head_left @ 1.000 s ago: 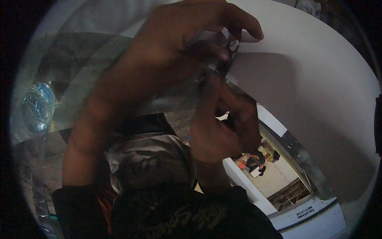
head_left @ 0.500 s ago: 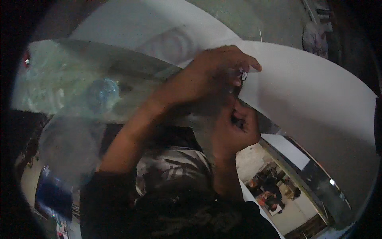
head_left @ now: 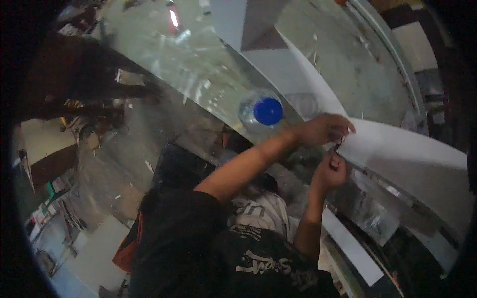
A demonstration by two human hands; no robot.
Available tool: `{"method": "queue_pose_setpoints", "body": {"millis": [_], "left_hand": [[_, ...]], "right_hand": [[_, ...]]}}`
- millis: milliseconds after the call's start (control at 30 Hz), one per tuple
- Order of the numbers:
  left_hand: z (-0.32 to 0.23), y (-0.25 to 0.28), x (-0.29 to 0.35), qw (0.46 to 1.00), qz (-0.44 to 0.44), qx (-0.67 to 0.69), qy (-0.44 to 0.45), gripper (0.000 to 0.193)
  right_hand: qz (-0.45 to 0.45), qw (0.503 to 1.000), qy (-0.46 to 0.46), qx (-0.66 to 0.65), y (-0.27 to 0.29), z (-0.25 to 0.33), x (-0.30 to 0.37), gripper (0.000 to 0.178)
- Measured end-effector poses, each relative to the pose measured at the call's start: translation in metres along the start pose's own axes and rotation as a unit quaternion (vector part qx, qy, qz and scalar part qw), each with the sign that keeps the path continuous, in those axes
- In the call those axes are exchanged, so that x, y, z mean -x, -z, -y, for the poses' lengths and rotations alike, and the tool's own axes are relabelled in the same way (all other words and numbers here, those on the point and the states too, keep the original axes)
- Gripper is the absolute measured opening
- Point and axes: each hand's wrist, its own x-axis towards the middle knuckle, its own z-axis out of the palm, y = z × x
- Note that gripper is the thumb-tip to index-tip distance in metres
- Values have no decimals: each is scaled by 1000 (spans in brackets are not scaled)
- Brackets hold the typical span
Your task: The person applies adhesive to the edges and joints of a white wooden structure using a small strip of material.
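At the near edge of a long white sheet [head_left: 397, 149], my two hands meet. My left hand [head_left: 322, 130] is bent over that edge, its fingers curled and pinched together beside a small shiny bit. Just below it, my right hand [head_left: 330, 174] is closed in a fist-like grip, thumb upward. A thin dark object [head_left: 338, 145] shows between the two hands, too small and dim to name. What lies inside the fingers is hidden. Left of my left hand stands a clear plastic bottle [head_left: 247, 113] with a blue cap [head_left: 268, 111].
The hands are over a pale greenish tabletop [head_left: 208, 74]. A red object [head_left: 173, 17] lies at its far left. Another white strip [head_left: 353, 246] is below on the right. Clutter and boards [head_left: 49, 141] fill the floor at the left.
The view has swung, so hands and sheet sit farther right and look smaller. The bottle's blue cap is now plain to see. Both hands keep together at the sheet's edge.
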Motion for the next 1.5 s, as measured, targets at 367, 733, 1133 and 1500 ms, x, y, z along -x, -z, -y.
{"method": "queue_pose_setpoints", "body": {"millis": [367,733,1133,1500], "left_hand": [[-12,-9,7,993,-1,42,111,45],[-11,-1,-7,995,29,19,90,65],[9,-11,1,992,-2,-35,122,72],[-25,-2,-6,990,39,-74,113,43]], "right_hand": [[-18,997,73,9,13,7,1,20],[-65,996,63,-26,16,21,-16,18],[-23,997,51,56,13,26,-4,33],[66,985,101,-126,22,15,-5,3]]}}
